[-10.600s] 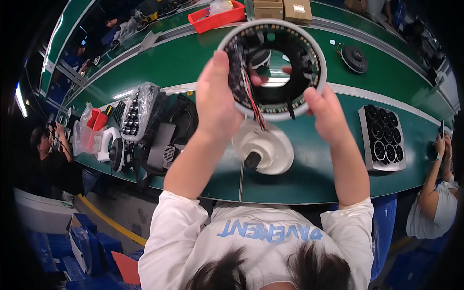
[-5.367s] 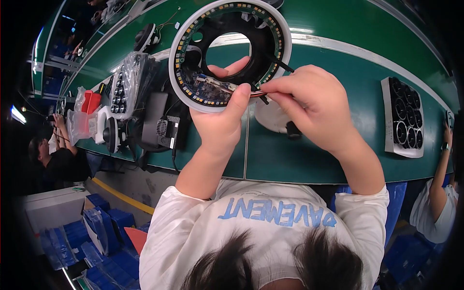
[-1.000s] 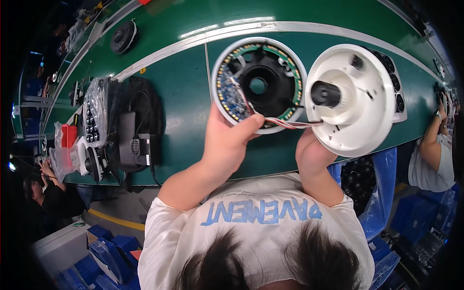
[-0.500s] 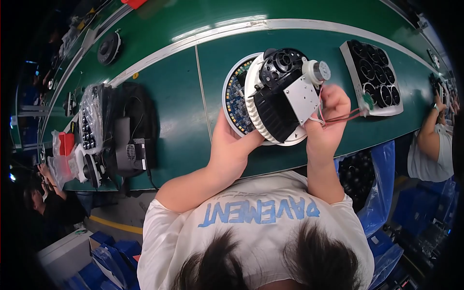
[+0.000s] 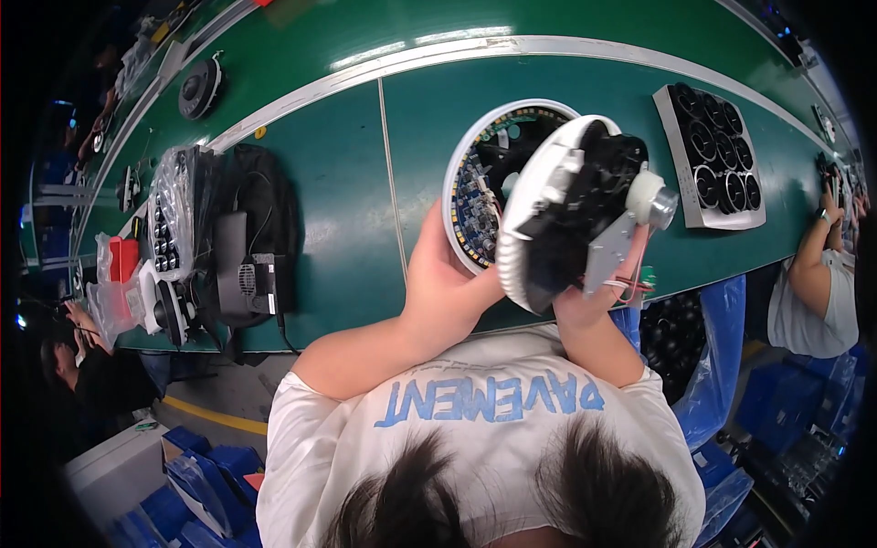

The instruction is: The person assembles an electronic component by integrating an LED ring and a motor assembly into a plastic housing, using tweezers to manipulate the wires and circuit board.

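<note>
My left hand [image 5: 437,279] grips the left side of a round white housing [image 5: 448,215]. Inside its rim runs a ring of small light squares, with blue circuit boards [image 5: 477,196] within. Over its right part, my right hand [image 5: 585,309] holds a tilted, dome-like camera module [image 5: 575,215] from below. This module has a ribbed white round shell, a black body, a silver metal bracket [image 5: 606,254] and a small cylindrical motor [image 5: 652,201]. Red and white wires [image 5: 630,289] hang by the right fingers, which the module partly hides. My left thumb reaches the shell's lower edge.
A white tray [image 5: 722,220] of black round parts lies at right. To the left are a black bag [image 5: 260,169], a dark boxy device [image 5: 242,274] and plastic-wrapped parts [image 5: 174,219]. A blue-lined bin [image 5: 717,338] stands below the table edge. Co-workers [image 5: 813,292] sit on both sides.
The module has tilted and shifted right and toward me, away from the housing, exposing more of the inside. My right hand has moved lower with it; the left still grips the housing.
</note>
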Demonstrator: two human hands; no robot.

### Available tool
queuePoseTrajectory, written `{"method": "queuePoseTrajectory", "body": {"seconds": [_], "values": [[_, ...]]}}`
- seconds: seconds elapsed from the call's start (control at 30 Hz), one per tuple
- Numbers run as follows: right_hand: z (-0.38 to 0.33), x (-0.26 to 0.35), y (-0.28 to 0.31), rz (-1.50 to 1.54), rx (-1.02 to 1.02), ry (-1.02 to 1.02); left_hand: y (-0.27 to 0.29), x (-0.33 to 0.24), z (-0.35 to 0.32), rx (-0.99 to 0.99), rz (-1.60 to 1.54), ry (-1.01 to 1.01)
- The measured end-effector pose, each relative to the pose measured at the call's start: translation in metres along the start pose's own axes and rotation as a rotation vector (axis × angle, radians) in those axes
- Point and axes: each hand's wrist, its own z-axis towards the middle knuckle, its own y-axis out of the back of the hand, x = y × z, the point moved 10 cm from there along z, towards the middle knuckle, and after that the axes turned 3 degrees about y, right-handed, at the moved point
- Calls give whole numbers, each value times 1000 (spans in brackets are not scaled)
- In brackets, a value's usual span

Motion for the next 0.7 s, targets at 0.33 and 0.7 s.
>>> {"method": "queuePoseTrajectory", "body": {"seconds": [0.33, 0.7], "values": [[18, 14, -16, -71, 91, -6, -10, -14, -4, 101, 195, -101], [18, 12, -25, -42, 178, -13, -13, -28, -9, 108, 314, -312]]}}
